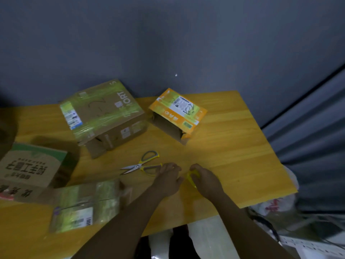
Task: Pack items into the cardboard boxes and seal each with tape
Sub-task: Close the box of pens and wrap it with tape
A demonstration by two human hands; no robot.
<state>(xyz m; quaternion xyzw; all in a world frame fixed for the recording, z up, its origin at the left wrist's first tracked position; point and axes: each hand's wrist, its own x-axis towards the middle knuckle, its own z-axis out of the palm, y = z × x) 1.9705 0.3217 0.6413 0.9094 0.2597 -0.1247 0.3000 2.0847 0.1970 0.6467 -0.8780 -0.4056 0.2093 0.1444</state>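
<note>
Nearest the camera, two bare forearms reach out over the yellow wooden desk [233, 146]. At their ends the right hand [205, 179] curls its fingers round a small yellow roll of tape [190, 177], while the left hand [168, 177] lies just beside it with fingers bent toward the roll, seemingly picking at the tape end; blur hides whether it pinches anything.

Grey-and-yellow scissors [142, 163] lie open on the desk, their handle just beside the left hand. By the left forearm sits a small cardboard box wrapped in greenish tape [84, 204], already sealed by the look of it. Farther back stand a large brown cardboard box banded with green tape [102, 113] and an orange cardboard box [177, 113] whose near end gapes open. A brown printed carton [31, 167] sits at the left edge.

My guess: the tape end could tear or stick back on itself, since the dim light makes it hard to find.
</note>
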